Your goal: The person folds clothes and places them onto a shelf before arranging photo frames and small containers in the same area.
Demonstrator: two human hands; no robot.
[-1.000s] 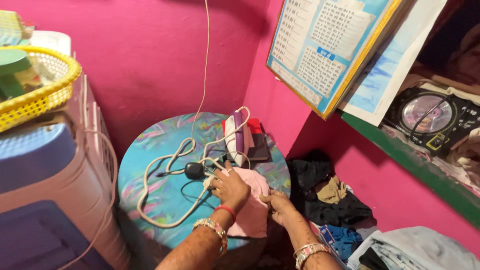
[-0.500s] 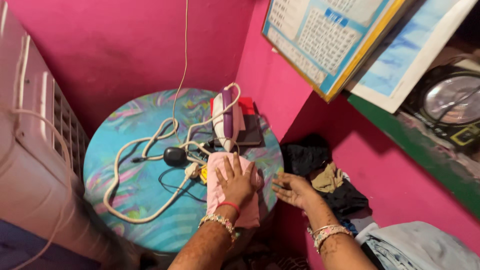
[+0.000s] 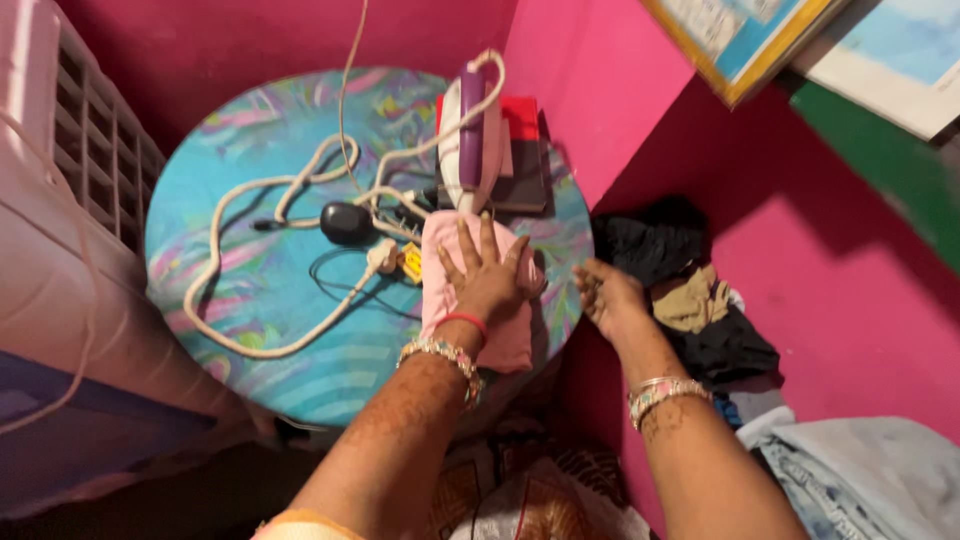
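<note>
- The round table (image 3: 270, 330) w/ blue swirly top is the landmark here.
- A folded pink cloth (image 3: 505, 340) lies on the table's right side, its near end hanging a bit over the edge.
- Left hand (image 3: 487, 280) lies flat on the pink cloth, fingers spread wide, palm down. It presses, not gripping anything.
- Right hand (image 3: 608, 297) is just off the table's right edge, beside the cloth but not touching it. Fingers loose & open, holding nothing.
- An iron (image 3: 468, 135), white & purple, stands at the far right of the table, right behind the cloth, tip almost at the left hand's fingertips.
- The iron sits on a red & dark flat thing (image 3: 522, 150); can't tell what it is.
- A thick white cord (image 3: 235, 250) loops over the middle of the table.
- A small black round thing (image 3: 347, 222) lies on the table left of the cloth, near a white plug.
- Dark clothes pile (image 3: 690, 300) sits on the floor right of the table, past the right hand.
- A white cooler (image 3: 70, 200) stands left of the table.
</note>
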